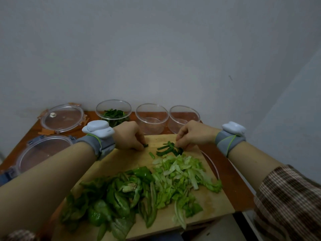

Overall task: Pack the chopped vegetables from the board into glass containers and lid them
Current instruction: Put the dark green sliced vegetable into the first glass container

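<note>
Pepper strips [118, 197] and shredded cabbage [182, 174] sit heaped on the board's [213, 206] near half. At its far edge the left hand [129, 136] and right hand [192, 134] each hold a pinching grip on dark scallion pieces [166, 150], probably bound for the glass container [113, 110] just behind, which already holds such greens. Two empty containers [152, 117] beside it and two lids [62, 117] at left stand ready on the reddish worktop [234, 171], against a bare grey wall [156, 49].

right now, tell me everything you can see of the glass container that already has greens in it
The glass container is round, clear and lidless. It stands upright at the back of the reddish table, leftmost in a row of three. Its bottom holds dark green strips. The left hand hides its near lower edge; nothing holds it.
</note>
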